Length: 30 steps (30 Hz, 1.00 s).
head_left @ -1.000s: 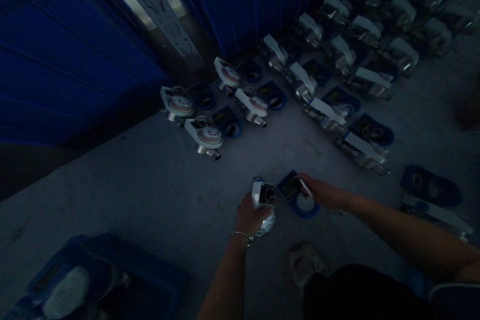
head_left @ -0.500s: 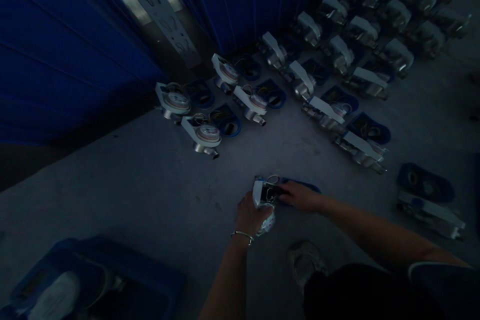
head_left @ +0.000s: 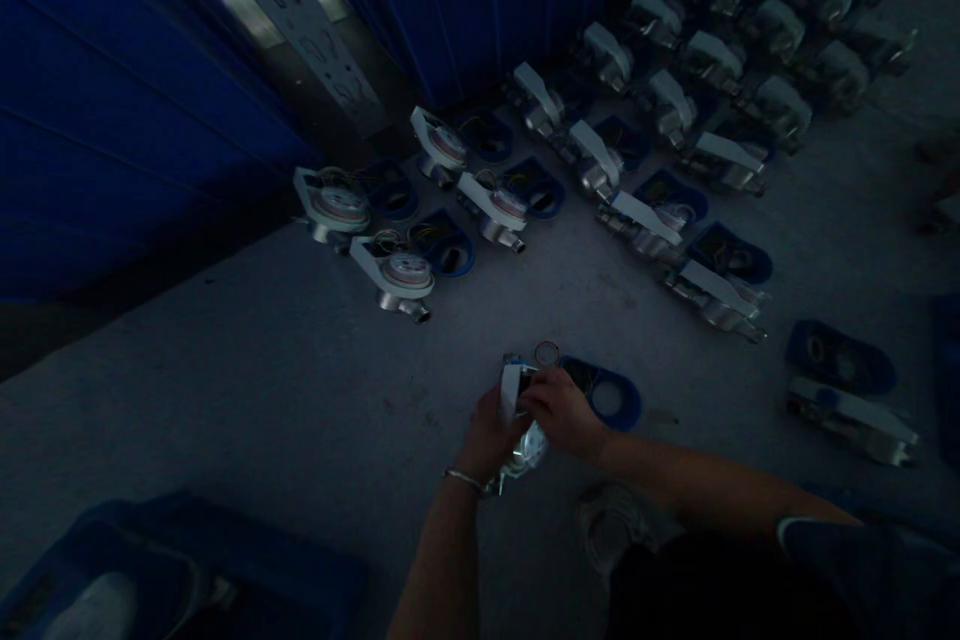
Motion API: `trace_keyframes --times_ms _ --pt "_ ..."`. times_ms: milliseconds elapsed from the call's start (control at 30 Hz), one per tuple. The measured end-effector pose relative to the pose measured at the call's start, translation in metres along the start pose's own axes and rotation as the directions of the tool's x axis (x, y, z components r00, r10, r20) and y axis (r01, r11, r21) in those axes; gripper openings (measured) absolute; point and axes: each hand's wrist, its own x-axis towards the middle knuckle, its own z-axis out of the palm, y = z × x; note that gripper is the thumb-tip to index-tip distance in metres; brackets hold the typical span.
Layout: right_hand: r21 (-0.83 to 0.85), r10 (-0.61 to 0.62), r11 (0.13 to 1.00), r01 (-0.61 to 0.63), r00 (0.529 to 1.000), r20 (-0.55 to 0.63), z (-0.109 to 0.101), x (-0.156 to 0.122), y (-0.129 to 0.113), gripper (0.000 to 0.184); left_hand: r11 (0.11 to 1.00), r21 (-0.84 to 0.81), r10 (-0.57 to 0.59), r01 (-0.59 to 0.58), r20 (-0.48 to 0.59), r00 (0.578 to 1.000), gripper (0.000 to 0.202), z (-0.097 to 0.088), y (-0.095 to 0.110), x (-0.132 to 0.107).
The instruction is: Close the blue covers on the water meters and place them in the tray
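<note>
The scene is dim. My left hand (head_left: 487,435), with a bracelet on the wrist, is closed around a small metal meter-like unit (head_left: 519,420) with a white top plate, held just above the grey floor. My right hand (head_left: 559,410) rests on the top of the same unit, fingers curled over it. Right beside it lies a blue cover (head_left: 606,395) with a round hole, and wires run from it to the unit. A small ring (head_left: 547,353) sits just beyond my hands.
Several like units (head_left: 394,270) with blue covers (head_left: 450,245) lie in rows on the floor (head_left: 225,390) toward a blue corrugated wall (head_left: 112,120). A blue crate (head_left: 187,570) is at lower left, another unit (head_left: 851,410) at right, my shoe (head_left: 607,530) below.
My right hand has left the blue cover and come onto the unit held in my left hand. The cover now lies uncovered on the floor. The view has shifted slightly.
</note>
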Motion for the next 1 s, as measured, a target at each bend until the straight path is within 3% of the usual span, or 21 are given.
trace_keyframes --times_ms 67,167,267,333,433,533,667,800,867,1000 --pt "-0.122 0.005 0.992 -0.004 1.000 0.007 -0.014 0.019 0.015 0.025 0.996 0.067 -0.047 0.052 -0.078 0.996 0.055 0.007 0.007 0.000" --pt "-0.373 0.064 0.928 -0.012 0.990 0.127 -0.023 0.057 0.040 0.028 0.973 0.190 -0.097 0.132 -0.186 0.978 0.049 0.018 0.019 0.001" --pt "-0.442 0.084 0.897 0.025 0.971 0.225 -0.021 0.086 0.052 0.024 0.972 0.203 -0.076 0.120 -0.211 0.974 0.040 0.023 0.022 0.003" --pt "-0.458 0.080 0.888 0.037 0.969 0.234 -0.024 0.089 0.052 0.020 0.977 0.191 -0.056 0.097 -0.209 0.976 0.040 0.024 0.019 0.004" --pt "-0.484 0.080 0.875 -0.003 0.987 0.140 -0.039 0.065 0.049 0.023 0.980 0.180 -0.046 0.083 -0.201 0.979 0.041 0.023 0.015 0.004" --pt "-0.454 0.161 0.881 -0.131 0.987 0.027 -0.049 0.023 0.053 0.023 0.976 0.200 -0.044 0.088 -0.213 0.976 0.041 0.024 0.015 0.004" --pt "-0.406 0.273 0.878 -0.253 0.962 -0.010 -0.036 -0.014 0.064 0.021 0.971 0.222 -0.037 0.086 -0.218 0.975 0.044 0.028 0.014 0.005" --pt "-0.309 0.311 0.880 -0.360 0.930 -0.198 -0.027 -0.022 0.077 0.037 0.978 0.193 -0.046 0.081 -0.180 0.983 0.049 0.026 0.008 0.008" --pt "-0.162 0.412 0.885 -0.437 0.896 -0.167 -0.030 -0.023 0.088 0.050 0.979 0.176 -0.082 0.104 -0.129 0.988 0.053 0.023 0.006 0.008" --pt "0.001 0.503 0.862 -0.507 0.855 0.123 -0.040 -0.027 0.109 0.053 0.975 0.167 -0.144 0.147 -0.030 0.989 0.057 0.017 0.007 0.007"
